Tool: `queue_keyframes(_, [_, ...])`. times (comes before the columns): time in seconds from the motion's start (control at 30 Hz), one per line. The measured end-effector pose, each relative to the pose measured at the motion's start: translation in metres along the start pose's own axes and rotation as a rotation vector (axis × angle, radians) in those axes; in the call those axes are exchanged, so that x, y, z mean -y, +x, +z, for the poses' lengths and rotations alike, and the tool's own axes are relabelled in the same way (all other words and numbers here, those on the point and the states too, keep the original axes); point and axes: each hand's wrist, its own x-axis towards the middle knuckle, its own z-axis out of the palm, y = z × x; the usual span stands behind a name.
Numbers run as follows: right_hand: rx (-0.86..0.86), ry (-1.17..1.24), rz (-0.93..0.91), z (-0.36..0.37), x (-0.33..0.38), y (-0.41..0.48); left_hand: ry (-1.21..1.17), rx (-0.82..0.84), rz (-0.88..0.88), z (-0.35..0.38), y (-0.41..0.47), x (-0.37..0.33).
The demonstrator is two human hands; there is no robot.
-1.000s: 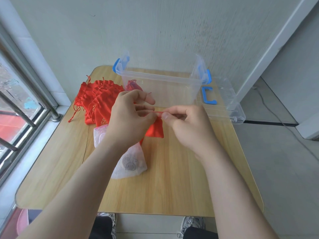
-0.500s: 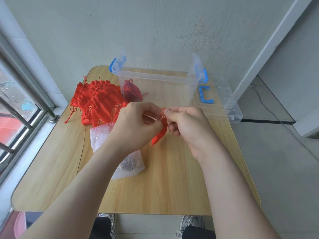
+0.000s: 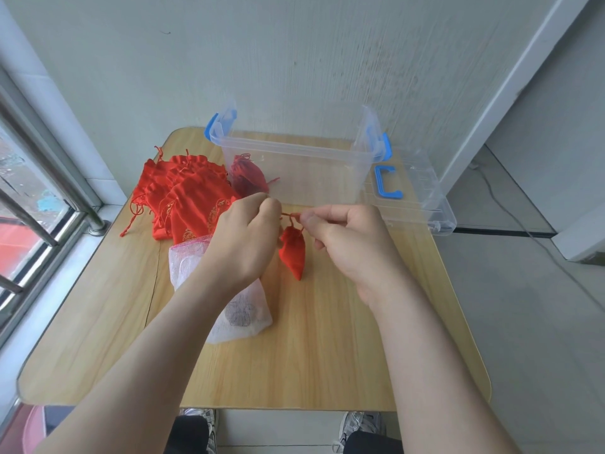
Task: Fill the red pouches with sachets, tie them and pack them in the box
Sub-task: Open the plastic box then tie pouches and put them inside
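Nearest on my feed were two grey shoes (image 3: 360,421) and dark trousers below the near edge of the table (image 3: 294,371), a pale wood-grain top with rounded corners. Both forearms reached out over it. The left hand (image 3: 244,237) and the right hand (image 3: 350,239) each pinched the drawstring (image 3: 289,215) of one red pouch (image 3: 293,253) between thumb and fingertips, the cord stretched short between them. The pouch hung from that cord with its mouth gathered, between the two hands and over the middle of the table. I could not tell whether its lower tip touched the wood.

Under the left forearm lay one white mesh bag (image 3: 242,317) with dark round sachets showing through it; I could not count them. Beyond it, on the left of the table, sat a pile of red pouches (image 3: 186,194), overlapping too much to count. Some carried gold embroidery, which I could not read as writing. I made out no brand or label anywhere.

At the far edge stood one clear box (image 3: 294,165) with two blue latches and, inside at its left end, a second pouch (image 3: 247,176), tied. Just to its right lay the clear lid (image 3: 415,198), flat, with one blue handle (image 3: 386,181).

The table stood against a pale plastered wall (image 3: 294,60). A barred window (image 3: 32,198) ran along the left, and grey floor with a thin cable (image 3: 510,217) lay to the right.
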Motion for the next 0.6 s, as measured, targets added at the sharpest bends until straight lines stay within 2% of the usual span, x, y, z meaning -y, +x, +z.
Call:
queue_keyframes(0.2, [-0.133,-0.360,-0.083,0.002,-0.008,0.000,0.082,-0.114,-0.054,-0.003,0.005,0.008])
queue_keyframes(0.33, [-0.218,-0.495,-0.092,0.002,-0.010,0.002,0.118,-0.097,-0.043,-0.003,0.010,0.015])
queue_keyframes(0.43, [-0.192,-0.525,-0.046,0.004,-0.011,0.002,0.161,-0.064,-0.056,-0.003,0.010,0.018])
queue_keyframes(0.6, [-0.071,-0.409,0.041,0.004,-0.008,-0.002,0.205,-0.098,-0.067,-0.003,0.008,0.015])
